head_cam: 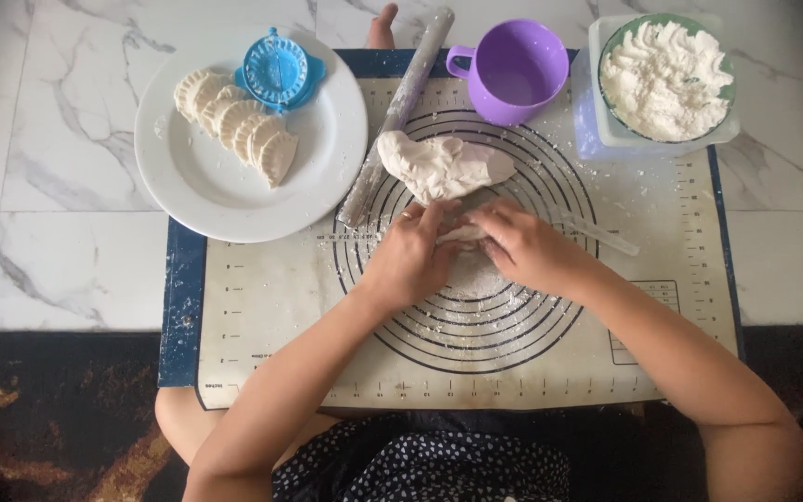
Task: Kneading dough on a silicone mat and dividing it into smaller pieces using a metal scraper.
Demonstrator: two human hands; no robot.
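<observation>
Both hands meet over the middle of the floured pastry mat, pinching one small piece of dough between them. The left hand has its fingers curled nearly closed on the piece's left end, and the right hand has its fingers bent in just as tightly on the right end, so only a sliver of dough shows between the two. Just beyond the fingertips, almost touching them, lies a larger lump of dough. A floury rolling pin lies slantwise beyond the left fingers. Farther off to that side a white plate holds folded dumplings and a blue dumpling press. Beyond the right fingers stand a purple cup and a bowl of flour.
</observation>
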